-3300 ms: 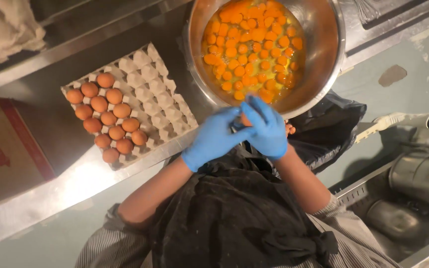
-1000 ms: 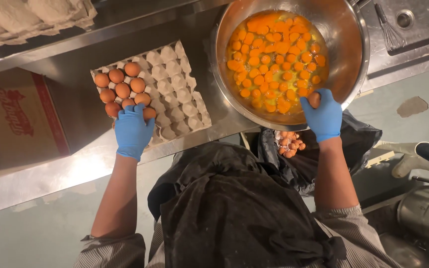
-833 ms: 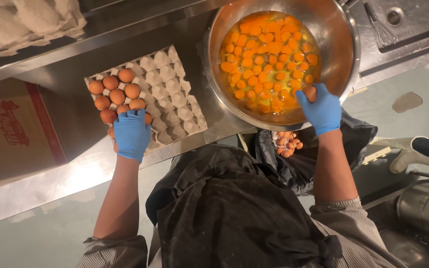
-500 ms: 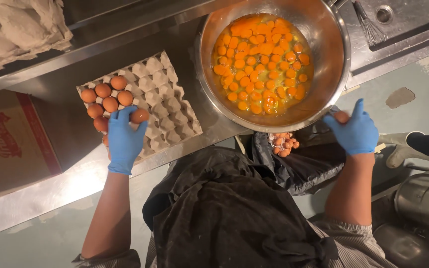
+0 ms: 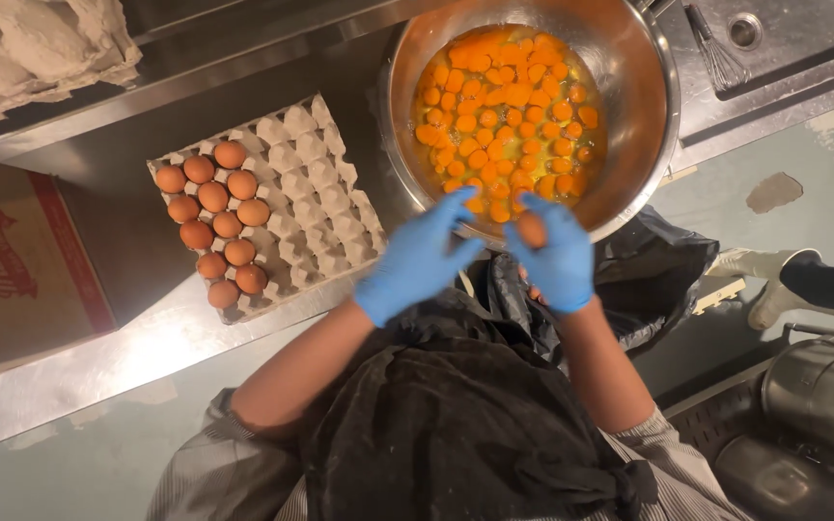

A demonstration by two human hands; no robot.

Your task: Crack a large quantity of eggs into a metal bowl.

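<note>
Holding a brown egg [image 5: 531, 230] in curled fingers, the right hand [image 5: 554, 253] sits at the bowl's [image 5: 644, 106] 6 o'clock rim. Just beside it at 9 o'clock, the left hand [image 5: 419, 259] has its fingers spread loosely and grips nothing, fingertips reaching toward the egg. Both wear blue gloves. Yolks [image 5: 506, 106] fill the steel bowl. On the worktop [image 5: 98, 362] at the hands' 9 o'clock lies a tray [image 5: 311, 207] with brown eggs [image 5: 216, 224] in its left rows. A black bag [image 5: 663, 270] hangs at 3 o'clock.
</note>
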